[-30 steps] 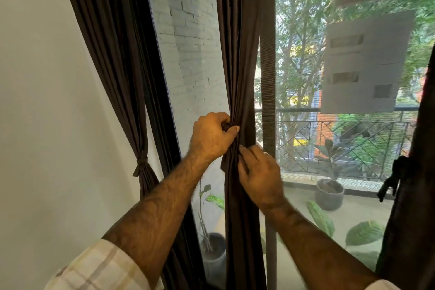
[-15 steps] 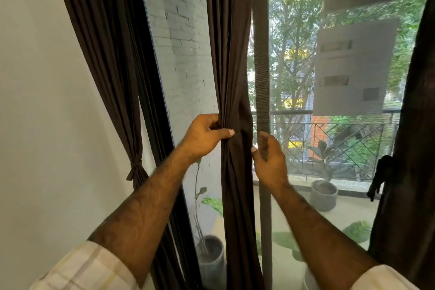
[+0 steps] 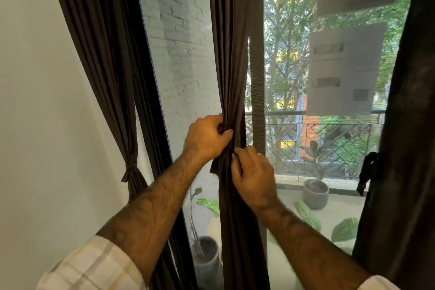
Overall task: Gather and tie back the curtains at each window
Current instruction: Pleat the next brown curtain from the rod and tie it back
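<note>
The left hand [image 3: 207,140] is gripping the bunched middle curtain [image 3: 231,59] in front of the window's centre post, and the right hand [image 3: 253,178] is closing its curled fingers on the same fabric just below it. The left curtain [image 3: 106,59] by the wall is already hanging gathered, with a tie [image 3: 130,168] knotted around it, so I judge that part done. The middle curtain is showing no finished tie yet, and whether the dark right curtain [image 3: 404,125] is tied, I cannot tell.

Balcony floor [image 3: 341,216] — grey pot [image 3: 315,194]
</note>
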`<control>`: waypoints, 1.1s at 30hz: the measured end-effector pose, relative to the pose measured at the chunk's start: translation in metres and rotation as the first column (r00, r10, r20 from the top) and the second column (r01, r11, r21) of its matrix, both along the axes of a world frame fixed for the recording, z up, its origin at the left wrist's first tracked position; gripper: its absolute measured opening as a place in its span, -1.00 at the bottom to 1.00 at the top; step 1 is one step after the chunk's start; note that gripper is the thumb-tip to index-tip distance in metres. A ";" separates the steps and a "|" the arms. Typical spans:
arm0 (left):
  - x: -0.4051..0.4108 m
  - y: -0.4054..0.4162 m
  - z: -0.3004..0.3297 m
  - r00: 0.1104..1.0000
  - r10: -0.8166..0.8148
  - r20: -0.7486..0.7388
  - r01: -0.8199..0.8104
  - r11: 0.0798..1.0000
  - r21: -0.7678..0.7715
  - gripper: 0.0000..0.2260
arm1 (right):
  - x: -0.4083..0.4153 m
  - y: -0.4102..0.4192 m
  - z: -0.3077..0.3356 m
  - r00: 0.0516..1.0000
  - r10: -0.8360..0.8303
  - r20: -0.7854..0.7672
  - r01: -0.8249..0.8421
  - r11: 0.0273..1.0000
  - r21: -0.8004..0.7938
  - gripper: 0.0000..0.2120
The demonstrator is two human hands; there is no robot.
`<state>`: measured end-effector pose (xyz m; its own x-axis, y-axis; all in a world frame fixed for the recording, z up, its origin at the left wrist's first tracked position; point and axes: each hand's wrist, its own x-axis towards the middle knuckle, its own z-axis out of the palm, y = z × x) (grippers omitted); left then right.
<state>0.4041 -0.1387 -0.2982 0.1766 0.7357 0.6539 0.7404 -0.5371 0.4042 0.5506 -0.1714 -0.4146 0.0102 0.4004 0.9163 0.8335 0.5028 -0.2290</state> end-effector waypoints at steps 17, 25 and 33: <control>-0.013 0.002 0.009 0.961 -0.193 0.197 0.228 0.958 -0.172 -0.76 | 0.022 0.009 0.001 0.944 0.153 -0.293 -0.175 0.983 -0.051 -0.83; -0.010 0.002 0.016 0.938 -0.274 0.214 0.328 0.903 -0.278 -0.88 | 0.014 0.022 0.002 0.871 0.251 -0.423 -0.335 0.933 -0.136 -0.86; -0.025 0.008 0.020 0.883 -0.385 0.270 0.468 0.772 -0.430 -0.93 | 0.026 0.031 0.017 0.829 0.100 -0.550 -0.261 0.939 -0.224 -0.57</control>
